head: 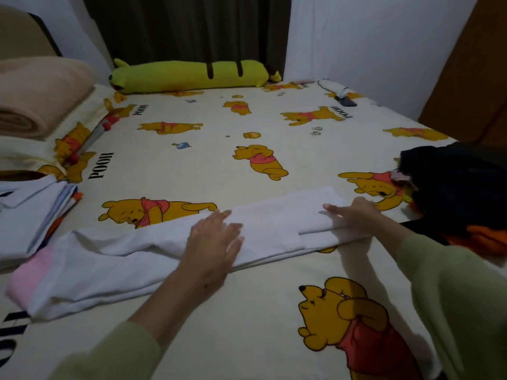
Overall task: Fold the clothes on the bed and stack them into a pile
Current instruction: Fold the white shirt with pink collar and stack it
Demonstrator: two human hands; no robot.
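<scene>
White garment [153, 250] flat on bed [247, 311] — both hands' fingers [219, 223] straight, gripping nothing.

Both arms reach in from 6 o'clock in pale green sleeves. The left hand [212, 244] lies palm down, fingers straight and spread, pointing to 1 o'clock. The right hand [354, 212], off at its 3 o'clock, lies flat with fingers pointing to 9 o'clock.
</scene>
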